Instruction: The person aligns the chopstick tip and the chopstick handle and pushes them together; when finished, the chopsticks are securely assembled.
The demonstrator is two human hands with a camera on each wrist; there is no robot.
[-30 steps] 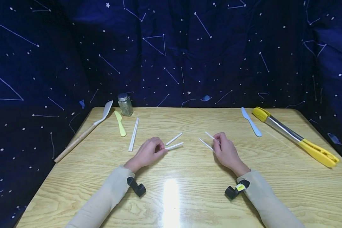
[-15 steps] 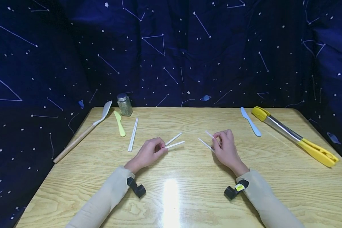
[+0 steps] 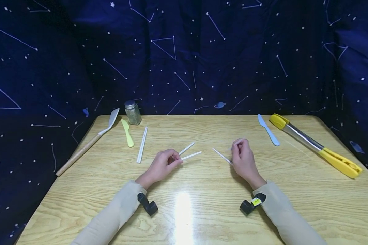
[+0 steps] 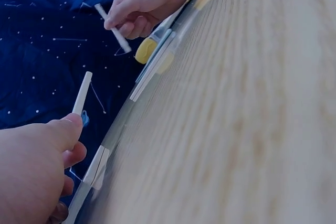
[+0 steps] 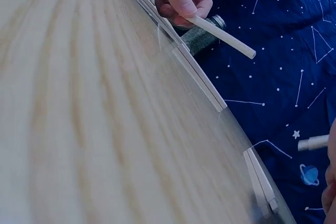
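My left hand point(image 3: 163, 165) pinches a short white stick point(image 3: 191, 155) between thumb and fingers, its free end pointing right. Just behind it, a similar white stick point(image 3: 187, 148) lies on the table, partly covered by the fingers in the head view. My right hand point(image 3: 244, 161) pinches another short white stick point(image 4: 119, 40), raised off the table in the left wrist view and mostly hidden by the fingers from the head. A narrower stepped end of that stick shows in the right wrist view. One more white stick point(image 3: 221, 155) lies just left of the right hand.
Left on the wooden table point(image 3: 178, 183) are two long white chopsticks point(image 3: 142, 145), a yellow-green knife point(image 3: 127, 132), a glass spice jar point(image 3: 133, 114) and a wood-handled spatula point(image 3: 89, 144). At right lie a blue knife point(image 3: 268, 130) and yellow-ended tongs point(image 3: 316, 146).
The stick in my right hand has turned from pointing up-left to up-right, as the fingers rolled it. The left hand's stick has shifted slightly right.
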